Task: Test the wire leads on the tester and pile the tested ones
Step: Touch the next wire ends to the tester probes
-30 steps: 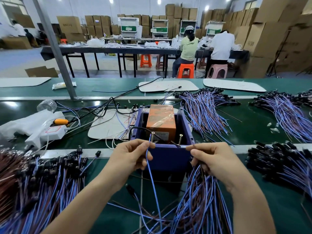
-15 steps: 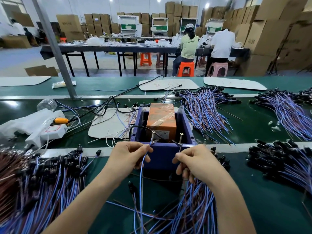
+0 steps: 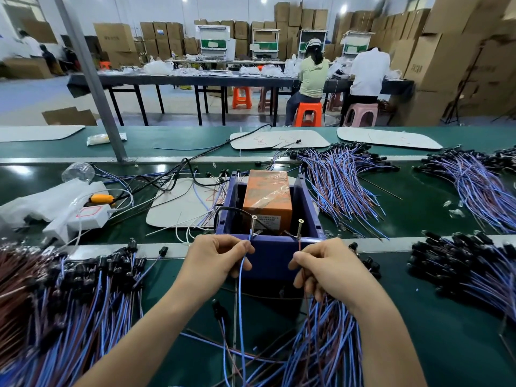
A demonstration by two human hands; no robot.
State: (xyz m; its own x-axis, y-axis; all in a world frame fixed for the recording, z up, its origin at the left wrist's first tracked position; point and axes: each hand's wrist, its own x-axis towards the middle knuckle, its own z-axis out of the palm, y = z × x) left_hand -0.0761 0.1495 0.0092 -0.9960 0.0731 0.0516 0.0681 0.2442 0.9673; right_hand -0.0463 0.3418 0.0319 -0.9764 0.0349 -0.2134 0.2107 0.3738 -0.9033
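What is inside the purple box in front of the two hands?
An orange block wrapped in clear film and a black cable sit inside the purple box. Its floor is hidden by the front wall.

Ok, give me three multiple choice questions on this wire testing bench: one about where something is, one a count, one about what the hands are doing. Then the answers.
1. Where is the orange block?
A) on the white board
B) inside the blue box
C) on the left wire pile

2. How many upright screws stand at the box's near wall?
A) one
B) two
C) four

3. What are the left hand and right hand doing?
A) lying flat on the belt
B) lifting the box
C) each pinching a wire

Answers:
1 B, the block sits between the box's walls.
2 B, one screw stands just beyond each hand.
3 C, the left hand pinches a blue wire and the right hand a red wire.
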